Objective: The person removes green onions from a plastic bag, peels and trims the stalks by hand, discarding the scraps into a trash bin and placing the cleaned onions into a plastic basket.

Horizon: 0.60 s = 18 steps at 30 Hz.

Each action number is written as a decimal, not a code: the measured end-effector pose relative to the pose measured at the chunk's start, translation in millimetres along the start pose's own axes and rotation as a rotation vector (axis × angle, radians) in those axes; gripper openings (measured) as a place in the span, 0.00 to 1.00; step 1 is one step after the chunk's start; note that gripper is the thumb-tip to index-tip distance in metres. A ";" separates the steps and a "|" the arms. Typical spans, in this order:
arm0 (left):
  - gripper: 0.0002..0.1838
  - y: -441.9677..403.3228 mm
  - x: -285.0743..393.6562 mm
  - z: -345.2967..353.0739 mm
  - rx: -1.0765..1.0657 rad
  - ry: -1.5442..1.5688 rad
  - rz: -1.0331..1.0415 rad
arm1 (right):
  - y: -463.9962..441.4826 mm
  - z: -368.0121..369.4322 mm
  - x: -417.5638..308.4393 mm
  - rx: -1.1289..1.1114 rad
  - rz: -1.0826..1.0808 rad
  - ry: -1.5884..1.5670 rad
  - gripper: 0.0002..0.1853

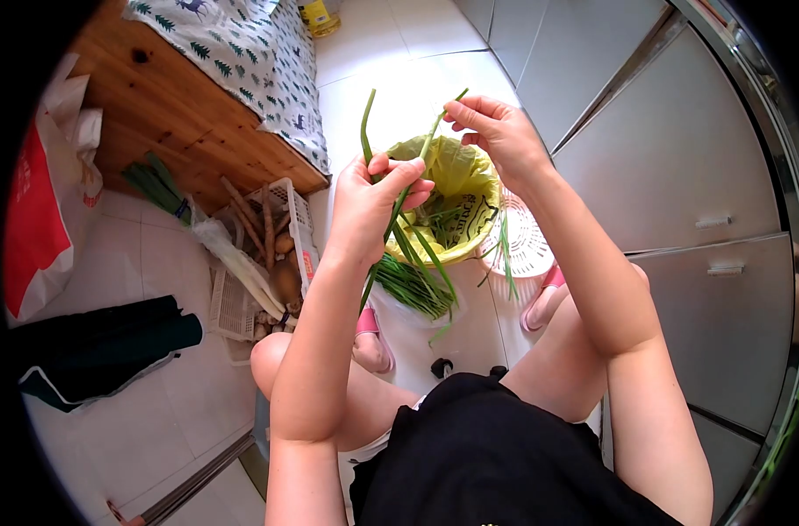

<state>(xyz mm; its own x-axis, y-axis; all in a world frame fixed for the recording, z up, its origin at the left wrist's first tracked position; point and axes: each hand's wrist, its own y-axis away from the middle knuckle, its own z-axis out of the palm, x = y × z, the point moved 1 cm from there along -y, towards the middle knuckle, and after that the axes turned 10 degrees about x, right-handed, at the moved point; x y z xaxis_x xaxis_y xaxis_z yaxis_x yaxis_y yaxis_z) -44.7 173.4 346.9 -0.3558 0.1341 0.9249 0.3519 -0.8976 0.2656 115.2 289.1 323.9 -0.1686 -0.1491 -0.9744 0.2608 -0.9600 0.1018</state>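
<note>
Long green stalks (402,203) are gripped in my left hand (380,195), with their lower ends hanging beside my wrist and over the bin's edge. My right hand (496,131) pinches the upper tip of one stalk between thumb and finger. Beneath both hands stands a bin lined with a yellow bag (455,167), with green scraps inside. A bunch of thin green stalks (413,287) lies on the floor in front of the bin. More green pieces (506,254) hang over a white slotted stool or basket (522,230) to the right.
At the left, a white plastic basket (233,307) holds root vegetables, and leeks (242,261) lie across it. Dark green fabric (110,342) and a red and white bag (44,210) are further left. Grey cabinets (680,167) line the right; a wooden unit (171,114) stands upper left.
</note>
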 end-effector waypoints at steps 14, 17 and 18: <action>0.18 1.1 1.4 -2.5 -0.003 -0.013 -0.011 | -5.9 -4.3 -0.9 0.038 -0.023 -0.007 0.11; 0.18 1.5 1.7 -2.3 -0.001 -0.017 -0.015 | -5.7 -5.9 -4.6 0.057 -0.014 -0.006 0.11; 0.18 1.7 2.0 -2.5 -0.001 -0.017 -0.016 | -5.7 -7.0 -6.5 0.065 -0.004 -0.008 0.11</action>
<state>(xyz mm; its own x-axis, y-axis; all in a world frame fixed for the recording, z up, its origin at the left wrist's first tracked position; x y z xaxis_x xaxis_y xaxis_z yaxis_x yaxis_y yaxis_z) -46.9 171.1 348.5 -0.3468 0.1550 0.9250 0.3457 -0.8957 0.2797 121.4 297.2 328.2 -0.1769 -0.1467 -0.9732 0.1979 -0.9739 0.1108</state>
